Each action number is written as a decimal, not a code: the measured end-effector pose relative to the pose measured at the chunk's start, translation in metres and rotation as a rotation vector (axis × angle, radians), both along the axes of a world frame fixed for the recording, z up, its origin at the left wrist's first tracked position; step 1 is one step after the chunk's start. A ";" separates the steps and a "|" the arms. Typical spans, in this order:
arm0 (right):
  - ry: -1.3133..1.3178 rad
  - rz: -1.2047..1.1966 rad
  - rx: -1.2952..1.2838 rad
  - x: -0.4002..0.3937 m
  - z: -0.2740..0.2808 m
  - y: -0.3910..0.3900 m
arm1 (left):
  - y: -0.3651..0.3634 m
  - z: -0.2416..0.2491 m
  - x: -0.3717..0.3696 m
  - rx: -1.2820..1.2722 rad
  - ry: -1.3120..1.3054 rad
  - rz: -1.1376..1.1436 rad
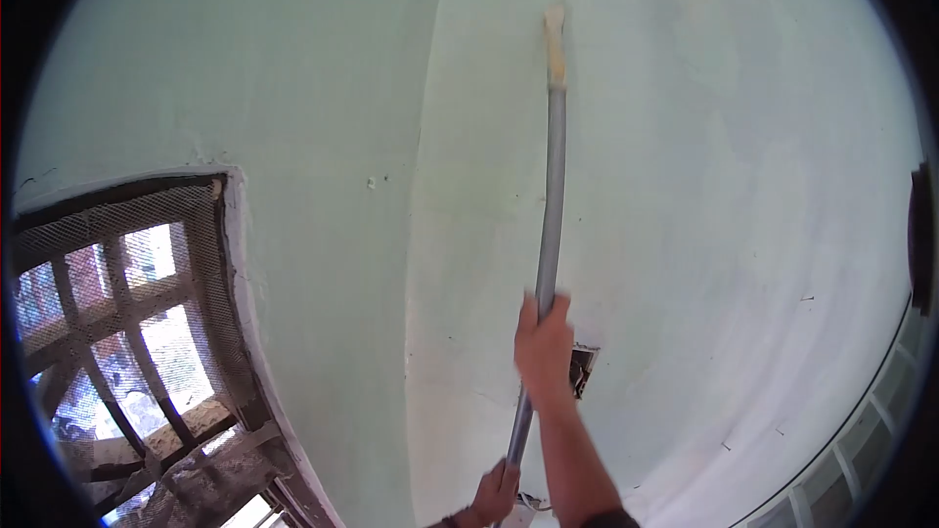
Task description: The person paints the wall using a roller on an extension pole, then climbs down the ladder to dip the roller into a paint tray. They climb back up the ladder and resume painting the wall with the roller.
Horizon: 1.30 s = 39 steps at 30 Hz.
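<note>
Daylight glares through the window (137,332) at my left, washing out the panes to white with a bluish-purple fringe. The pale green wall (323,88) takes a soft, even light, cooler and brighter toward the right, with faint shadows at its corner. My view bends strongly: the pole (553,186) curves, and black rounds off the corners. My upper hand (545,337) and the pole's top end look slightly blurred, and fine wall detail is soft.

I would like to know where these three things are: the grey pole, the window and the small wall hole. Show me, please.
Grey pole (554,186), head view, upper half of its shaft.
Window (124,311), head view, crossing bars.
Small wall hole (584,364), head view, dark inside.
</note>
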State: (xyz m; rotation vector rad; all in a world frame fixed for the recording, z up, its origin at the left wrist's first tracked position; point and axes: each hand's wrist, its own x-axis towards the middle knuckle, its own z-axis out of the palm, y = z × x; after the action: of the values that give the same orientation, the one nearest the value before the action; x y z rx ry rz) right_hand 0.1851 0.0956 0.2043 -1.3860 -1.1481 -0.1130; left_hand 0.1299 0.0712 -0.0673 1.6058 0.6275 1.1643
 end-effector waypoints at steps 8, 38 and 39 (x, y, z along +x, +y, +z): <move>-0.189 -0.122 0.201 0.003 0.189 0.048 | 0.026 0.208 -0.004 0.034 -0.138 -0.029; -0.283 -0.216 0.209 0.019 0.193 0.033 | 0.027 0.200 0.031 0.209 -0.259 0.013; -0.254 -0.212 0.159 0.016 0.159 0.027 | 0.029 0.161 0.036 0.169 -0.173 0.055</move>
State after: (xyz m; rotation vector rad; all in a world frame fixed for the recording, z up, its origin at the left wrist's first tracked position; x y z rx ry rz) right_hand 0.2012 0.1226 0.3631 -1.3744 -1.1684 -0.5340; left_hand 0.1656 0.1007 0.0937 1.6142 0.4737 1.4112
